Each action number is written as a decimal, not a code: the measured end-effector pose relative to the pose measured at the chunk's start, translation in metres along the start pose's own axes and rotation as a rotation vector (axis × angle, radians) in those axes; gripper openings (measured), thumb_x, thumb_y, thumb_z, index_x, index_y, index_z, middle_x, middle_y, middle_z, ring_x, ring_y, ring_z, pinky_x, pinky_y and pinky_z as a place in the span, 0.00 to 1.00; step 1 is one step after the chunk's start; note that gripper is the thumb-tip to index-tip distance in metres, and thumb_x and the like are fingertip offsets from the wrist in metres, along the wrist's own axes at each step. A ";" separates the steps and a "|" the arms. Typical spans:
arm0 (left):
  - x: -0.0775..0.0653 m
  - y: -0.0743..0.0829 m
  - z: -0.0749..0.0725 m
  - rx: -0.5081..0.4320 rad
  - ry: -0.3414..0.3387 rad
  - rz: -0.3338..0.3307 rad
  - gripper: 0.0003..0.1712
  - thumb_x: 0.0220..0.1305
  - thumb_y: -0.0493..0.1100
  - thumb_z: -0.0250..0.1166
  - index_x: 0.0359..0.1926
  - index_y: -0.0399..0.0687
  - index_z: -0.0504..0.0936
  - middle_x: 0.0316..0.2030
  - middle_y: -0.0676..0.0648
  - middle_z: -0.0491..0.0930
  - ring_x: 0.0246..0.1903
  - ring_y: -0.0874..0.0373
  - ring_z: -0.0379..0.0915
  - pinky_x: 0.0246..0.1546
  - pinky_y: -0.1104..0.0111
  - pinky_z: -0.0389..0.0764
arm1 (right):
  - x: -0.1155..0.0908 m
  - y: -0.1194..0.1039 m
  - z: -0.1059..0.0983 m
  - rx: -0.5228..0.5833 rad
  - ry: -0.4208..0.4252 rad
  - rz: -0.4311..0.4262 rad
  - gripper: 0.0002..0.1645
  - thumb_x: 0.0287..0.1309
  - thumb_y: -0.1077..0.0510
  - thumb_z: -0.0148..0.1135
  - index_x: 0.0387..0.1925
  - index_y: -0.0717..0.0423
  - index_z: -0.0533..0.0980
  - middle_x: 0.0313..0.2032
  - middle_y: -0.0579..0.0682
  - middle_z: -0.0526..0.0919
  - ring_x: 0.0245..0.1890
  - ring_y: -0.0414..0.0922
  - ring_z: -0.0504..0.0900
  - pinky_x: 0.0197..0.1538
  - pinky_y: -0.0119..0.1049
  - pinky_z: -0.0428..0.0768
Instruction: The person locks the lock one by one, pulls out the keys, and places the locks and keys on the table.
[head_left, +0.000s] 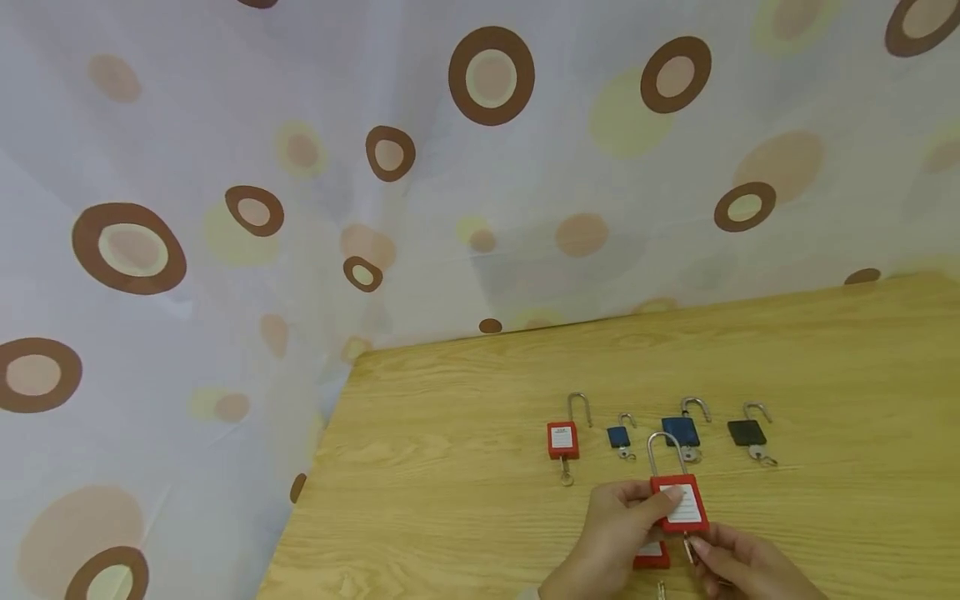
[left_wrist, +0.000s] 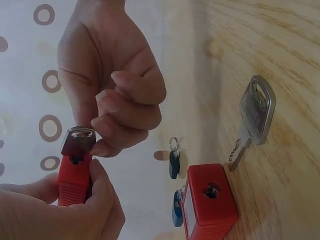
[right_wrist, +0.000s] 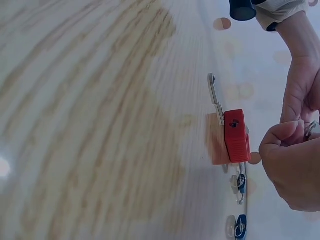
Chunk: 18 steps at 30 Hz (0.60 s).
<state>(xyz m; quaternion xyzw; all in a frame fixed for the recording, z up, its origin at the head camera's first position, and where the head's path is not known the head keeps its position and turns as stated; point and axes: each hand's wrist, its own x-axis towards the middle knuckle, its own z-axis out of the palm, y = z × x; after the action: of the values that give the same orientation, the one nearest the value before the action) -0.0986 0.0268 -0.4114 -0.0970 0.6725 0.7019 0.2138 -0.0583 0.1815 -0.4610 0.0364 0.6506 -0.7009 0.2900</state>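
Note:
In the head view my left hand (head_left: pixel 611 533) grips a red padlock (head_left: pixel 684 510) with a white label, its thumb lying across the label. The metal shackle points up, and both of its legs reach the body. My right hand (head_left: pixel 750 562) pinches a key (head_left: pixel 688 550) at the padlock's underside; the left wrist view shows that key's head (left_wrist: pixel 77 142) up against the keyhole. Below the hands, another red padlock (left_wrist: pixel 212 197) lies on the table, its keyhole bare. Beside it is a loose silver key (left_wrist: pixel 257 112).
Farther back on the wooden table (head_left: pixel 450 467) lie a red padlock (head_left: pixel 562 440), a small blue one (head_left: pixel 618 437), a larger blue one (head_left: pixel 678 430) and a black one (head_left: pixel 747 432). Their shackles are open and keys hang below. A patterned sheet (head_left: pixel 420 208) rises behind.

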 end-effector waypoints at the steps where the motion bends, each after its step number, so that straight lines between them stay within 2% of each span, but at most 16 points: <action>1: 0.000 0.001 0.001 -0.004 0.002 -0.003 0.08 0.56 0.38 0.66 0.36 0.37 0.82 0.31 0.47 0.83 0.31 0.61 0.79 0.37 0.69 0.82 | 0.000 -0.001 0.000 -0.004 0.023 -0.005 0.26 0.67 0.49 0.48 0.50 0.71 0.66 0.31 0.45 0.73 0.31 0.41 0.72 0.34 0.29 0.75; 4: 0.000 0.002 0.000 -0.020 -0.001 0.002 0.08 0.56 0.37 0.66 0.36 0.37 0.82 0.31 0.46 0.84 0.32 0.59 0.80 0.38 0.67 0.82 | -0.001 -0.002 0.005 -0.018 0.107 0.002 0.23 0.67 0.50 0.50 0.47 0.68 0.67 0.30 0.45 0.72 0.29 0.41 0.71 0.32 0.28 0.74; 11: 0.000 0.003 0.001 -0.016 0.019 0.006 0.08 0.55 0.38 0.67 0.36 0.38 0.82 0.31 0.46 0.84 0.32 0.59 0.81 0.37 0.67 0.83 | 0.001 -0.007 0.019 -0.131 0.392 0.100 0.18 0.66 0.52 0.52 0.42 0.66 0.71 0.24 0.47 0.73 0.26 0.43 0.71 0.26 0.30 0.72; 14: 0.000 0.002 0.002 -0.015 0.034 0.001 0.08 0.54 0.37 0.67 0.35 0.38 0.82 0.30 0.46 0.84 0.32 0.60 0.80 0.36 0.67 0.83 | 0.002 -0.006 0.021 -0.190 0.441 0.115 0.18 0.65 0.51 0.53 0.39 0.65 0.73 0.22 0.47 0.74 0.24 0.43 0.71 0.24 0.31 0.71; 18: 0.000 0.001 0.004 -0.005 0.054 -0.004 0.07 0.54 0.37 0.68 0.34 0.38 0.82 0.29 0.47 0.84 0.30 0.61 0.80 0.34 0.69 0.82 | 0.001 -0.002 0.021 -0.238 0.462 0.116 0.19 0.63 0.48 0.55 0.36 0.63 0.74 0.20 0.46 0.73 0.22 0.42 0.71 0.22 0.31 0.69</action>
<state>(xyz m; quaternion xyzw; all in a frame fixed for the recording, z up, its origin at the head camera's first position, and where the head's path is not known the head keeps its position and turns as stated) -0.0983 0.0306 -0.4105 -0.1176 0.6760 0.7004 0.1968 -0.0532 0.1619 -0.4568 0.1985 0.7741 -0.5749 0.1756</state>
